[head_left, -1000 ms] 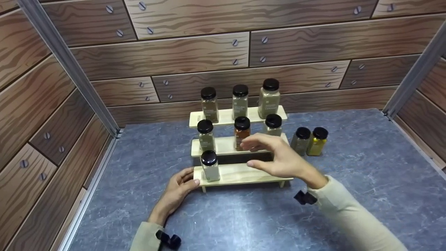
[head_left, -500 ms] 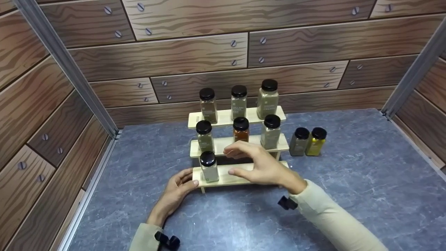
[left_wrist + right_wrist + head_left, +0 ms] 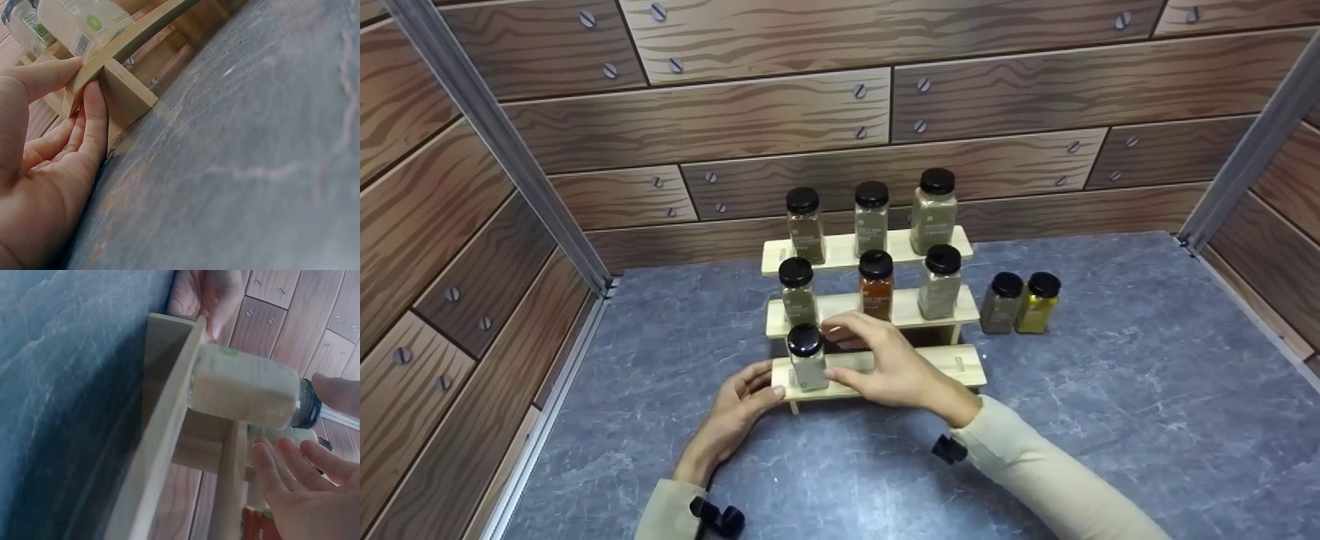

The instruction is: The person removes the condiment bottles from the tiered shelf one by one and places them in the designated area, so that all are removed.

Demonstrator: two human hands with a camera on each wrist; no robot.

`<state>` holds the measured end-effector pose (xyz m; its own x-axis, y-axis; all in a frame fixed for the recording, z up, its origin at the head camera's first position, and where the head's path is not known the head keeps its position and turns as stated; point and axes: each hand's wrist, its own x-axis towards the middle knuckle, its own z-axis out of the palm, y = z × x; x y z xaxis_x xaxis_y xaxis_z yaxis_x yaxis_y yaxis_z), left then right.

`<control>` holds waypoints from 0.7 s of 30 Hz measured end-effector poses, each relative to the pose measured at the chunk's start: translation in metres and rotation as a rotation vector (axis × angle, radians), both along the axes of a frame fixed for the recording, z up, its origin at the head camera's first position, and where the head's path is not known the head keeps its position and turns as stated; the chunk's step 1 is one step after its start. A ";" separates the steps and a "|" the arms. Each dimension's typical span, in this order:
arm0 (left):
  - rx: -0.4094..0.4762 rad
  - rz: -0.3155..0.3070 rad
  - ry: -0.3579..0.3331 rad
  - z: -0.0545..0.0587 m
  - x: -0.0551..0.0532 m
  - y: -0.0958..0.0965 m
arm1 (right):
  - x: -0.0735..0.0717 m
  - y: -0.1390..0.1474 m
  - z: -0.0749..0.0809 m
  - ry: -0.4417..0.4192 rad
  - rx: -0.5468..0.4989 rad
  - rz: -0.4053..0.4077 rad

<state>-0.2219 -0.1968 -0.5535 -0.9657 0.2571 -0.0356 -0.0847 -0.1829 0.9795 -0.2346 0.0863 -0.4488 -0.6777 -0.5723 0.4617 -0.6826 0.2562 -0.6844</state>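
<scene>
A three-step wooden spice rack (image 3: 945, 367) stands on the table, holding black-capped spice jars. At the left end of its lowest step is a jar of pale powder (image 3: 808, 369), upright. My left hand (image 3: 739, 405) pinches the left end of that step, thumb on top and fingers beneath, as the left wrist view shows. Just right of the pale jar is my right hand (image 3: 889, 367), thumb and fingers spread around it. In the right wrist view the fingertips (image 3: 264, 453) stand apart from the jar, while the thumb is near its black cap; contact is unclear.
On the middle step are a green jar (image 3: 798, 292), an orange-red jar (image 3: 876, 289) and a pale jar (image 3: 940, 285). Three more line the top step. Right of the rack, a dark grey jar (image 3: 1002, 304) and a yellow jar (image 3: 1038, 304) stand on the table.
My right hand has moved left along the lowest step, from in front of the middle step's right side to the pale jar. The left hand keeps its hold on the rack.
</scene>
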 end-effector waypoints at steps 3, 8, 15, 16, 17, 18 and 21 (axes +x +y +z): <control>0.000 -0.004 0.011 0.001 0.001 0.000 | -0.001 -0.005 -0.003 0.003 0.034 -0.033; -0.002 -0.004 0.011 0.000 0.000 0.000 | -0.003 -0.013 -0.008 -0.009 0.042 -0.060; 0.009 -0.019 0.029 -0.001 -0.001 0.000 | -0.007 -0.022 -0.013 -0.086 0.049 -0.075; 0.012 -0.025 0.030 -0.001 -0.001 0.000 | -0.007 -0.022 -0.014 -0.097 0.042 -0.074; 0.014 -0.029 0.031 -0.002 -0.001 0.000 | -0.007 -0.023 -0.014 -0.103 0.035 -0.072; 0.014 -0.029 0.032 -0.002 -0.001 0.000 | -0.007 -0.023 -0.014 -0.105 0.029 -0.071; 0.013 -0.028 0.030 -0.002 -0.001 -0.001 | -0.007 -0.023 -0.015 -0.102 0.013 -0.069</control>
